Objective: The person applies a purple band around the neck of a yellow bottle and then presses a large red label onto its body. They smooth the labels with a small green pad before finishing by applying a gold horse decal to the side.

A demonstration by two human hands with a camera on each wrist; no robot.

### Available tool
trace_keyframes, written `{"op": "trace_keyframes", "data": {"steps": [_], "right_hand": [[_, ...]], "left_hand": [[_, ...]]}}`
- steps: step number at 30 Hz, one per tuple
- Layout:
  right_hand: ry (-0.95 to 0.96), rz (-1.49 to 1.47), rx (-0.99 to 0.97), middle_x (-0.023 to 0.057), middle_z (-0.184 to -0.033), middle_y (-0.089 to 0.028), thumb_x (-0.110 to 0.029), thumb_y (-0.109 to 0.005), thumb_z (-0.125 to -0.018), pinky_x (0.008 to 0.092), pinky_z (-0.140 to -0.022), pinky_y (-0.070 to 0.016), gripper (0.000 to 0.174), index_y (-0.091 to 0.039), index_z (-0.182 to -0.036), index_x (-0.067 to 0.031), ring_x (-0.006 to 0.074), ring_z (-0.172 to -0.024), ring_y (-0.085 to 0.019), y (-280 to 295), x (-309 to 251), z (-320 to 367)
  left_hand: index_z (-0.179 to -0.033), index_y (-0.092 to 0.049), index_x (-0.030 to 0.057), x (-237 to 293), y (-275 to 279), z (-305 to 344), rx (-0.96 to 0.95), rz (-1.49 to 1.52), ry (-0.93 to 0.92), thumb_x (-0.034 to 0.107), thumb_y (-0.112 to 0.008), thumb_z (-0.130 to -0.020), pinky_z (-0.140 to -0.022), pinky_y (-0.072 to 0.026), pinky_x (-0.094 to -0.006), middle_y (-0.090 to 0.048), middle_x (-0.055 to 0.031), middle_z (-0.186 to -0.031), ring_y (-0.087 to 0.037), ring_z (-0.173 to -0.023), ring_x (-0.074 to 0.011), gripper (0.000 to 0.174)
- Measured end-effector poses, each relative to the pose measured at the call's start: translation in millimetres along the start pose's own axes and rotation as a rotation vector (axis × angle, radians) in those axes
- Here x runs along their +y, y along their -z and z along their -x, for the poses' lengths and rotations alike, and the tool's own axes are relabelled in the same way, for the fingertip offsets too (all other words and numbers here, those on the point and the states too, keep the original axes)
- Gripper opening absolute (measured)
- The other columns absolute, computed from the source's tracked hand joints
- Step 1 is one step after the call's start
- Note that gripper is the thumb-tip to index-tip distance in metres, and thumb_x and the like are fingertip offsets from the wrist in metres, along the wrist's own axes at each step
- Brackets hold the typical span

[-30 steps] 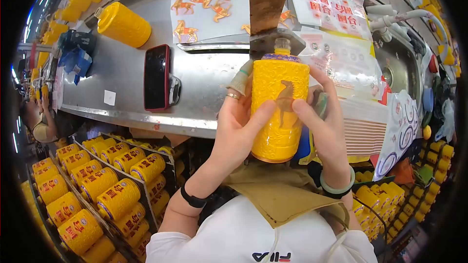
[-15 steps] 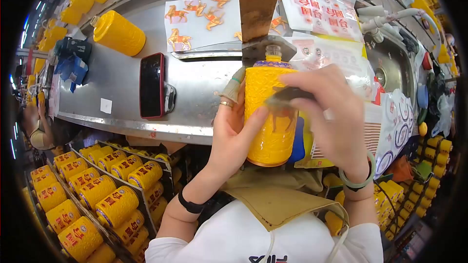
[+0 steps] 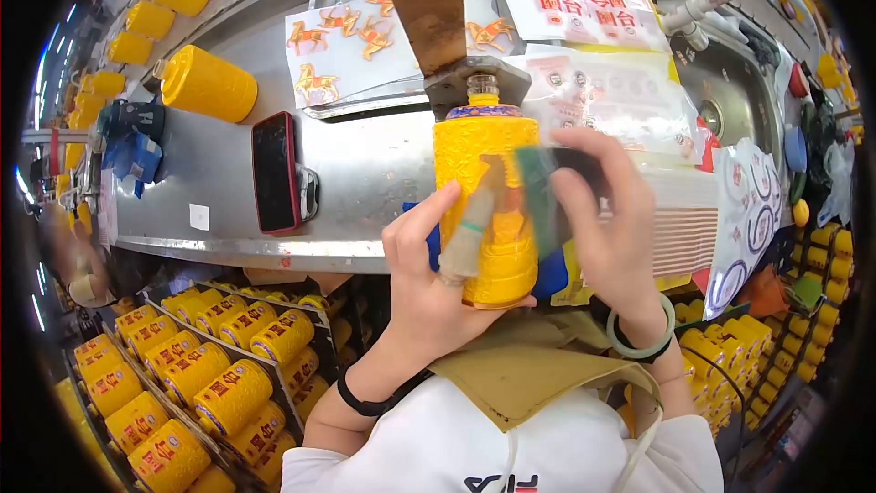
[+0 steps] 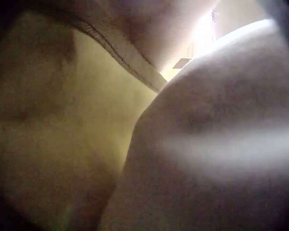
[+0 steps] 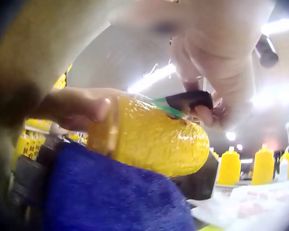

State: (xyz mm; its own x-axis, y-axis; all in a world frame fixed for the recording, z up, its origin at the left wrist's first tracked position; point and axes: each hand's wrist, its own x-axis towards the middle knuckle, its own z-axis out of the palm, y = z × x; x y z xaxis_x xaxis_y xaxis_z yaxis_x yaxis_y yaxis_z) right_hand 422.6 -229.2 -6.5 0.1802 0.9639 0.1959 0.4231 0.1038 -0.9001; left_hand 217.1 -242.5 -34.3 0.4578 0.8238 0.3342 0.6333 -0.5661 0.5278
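Observation:
A yellow embossed bottle (image 3: 502, 265) with a clear neck lies before the chest, its neck end against a dark block on a wooden bar. My left hand (image 3: 433, 297) supports it from the left and below, a covered finger over the horse decal on its face. My right hand (image 3: 607, 219) grips a dark tool with a green, blurred blade (image 3: 540, 196) at the decal's right side. In the right wrist view the green edge (image 5: 166, 107) meets the upper surface of the bottle (image 5: 159, 139). The left wrist view shows mostly cloth and skin.
A blue cloth (image 5: 111, 192) lies under the bottle. Horse decals on a white sheet (image 3: 351, 78), a phone (image 3: 276, 173) and another yellow bottle (image 3: 212, 84) are on the metal table. Printed sheets (image 3: 593, 9) and a sink (image 3: 730, 96) are right; racked bottles (image 3: 233, 397) stand lower left.
My right hand has left the bottle's side and brought a green-bladed tool to the decal. My left hand has shifted lower, its covered finger now over the bottle's face. The view has shifted.

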Motion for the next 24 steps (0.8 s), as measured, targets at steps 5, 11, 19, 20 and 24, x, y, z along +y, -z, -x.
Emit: {"op": "trace_keyframes", "data": {"steps": [5,11,19,20,24], "right_hand": [[-0.137,-0.076,0.110,0.0065,-0.104,-0.066,0.001,-0.062,-0.097,0.0283,-0.084,-0.0482,0.025,-0.064,-0.122,0.0012,0.0152,-0.093,-0.061,20,18,4],[-0.233,-0.433,0.046,0.0018,-0.116,-0.062,-0.002,-0.058,-0.101,0.0230,-0.094,-0.0422,0.026,-0.061,-0.126,0.0023,0.0078,-0.105,-0.054,11,18,8],[-0.258,-0.496,0.022,0.0027,-0.117,-0.062,-0.001,-0.058,-0.102,0.0243,-0.096,-0.0427,0.026,-0.060,-0.128,0.0025,0.0085,-0.107,-0.055,7,13,8],[-0.252,-0.491,0.018,0.0027,-0.118,-0.062,-0.002,-0.057,-0.102,0.0244,-0.096,-0.0429,0.027,-0.060,-0.128,0.0025,0.0085,-0.107,-0.055,7,13,7],[-0.254,-0.467,0.014,0.0032,-0.118,-0.062,-0.002,-0.057,-0.102,0.0246,-0.096,-0.0430,0.027,-0.060,-0.128,0.0027,0.0085,-0.107,-0.055,11,13,7]], "left_hand": [[-0.151,-0.043,-0.0023,-10,6,3,0.055,0.301,0.052,0.040,-0.101,-0.060,-0.108,-0.0451,-0.0439,-0.039,-0.0181,-0.149,-0.049,-0.132,-0.0349,0.115],[-0.154,-0.040,-0.0014,-5,10,1,-0.013,0.264,0.043,0.037,-0.102,-0.060,-0.109,-0.0477,-0.0439,-0.039,-0.0181,-0.149,-0.050,-0.134,-0.0348,0.119],[-0.149,-0.055,0.0119,16,17,-12,-0.078,-0.062,0.018,0.036,-0.099,-0.062,-0.103,-0.0507,-0.0470,-0.040,-0.0277,-0.146,-0.052,-0.129,-0.0449,0.100],[-0.147,-0.058,0.0141,18,17,-13,-0.080,-0.098,0.009,0.035,-0.099,-0.063,-0.101,-0.0513,-0.0476,-0.040,-0.0279,-0.146,-0.053,-0.128,-0.0449,0.096],[-0.145,-0.061,0.0196,22,13,-11,-0.072,-0.179,-0.023,0.029,-0.098,-0.066,-0.101,-0.0520,-0.0485,-0.038,-0.0280,-0.148,-0.056,-0.125,-0.0454,0.088]]}}
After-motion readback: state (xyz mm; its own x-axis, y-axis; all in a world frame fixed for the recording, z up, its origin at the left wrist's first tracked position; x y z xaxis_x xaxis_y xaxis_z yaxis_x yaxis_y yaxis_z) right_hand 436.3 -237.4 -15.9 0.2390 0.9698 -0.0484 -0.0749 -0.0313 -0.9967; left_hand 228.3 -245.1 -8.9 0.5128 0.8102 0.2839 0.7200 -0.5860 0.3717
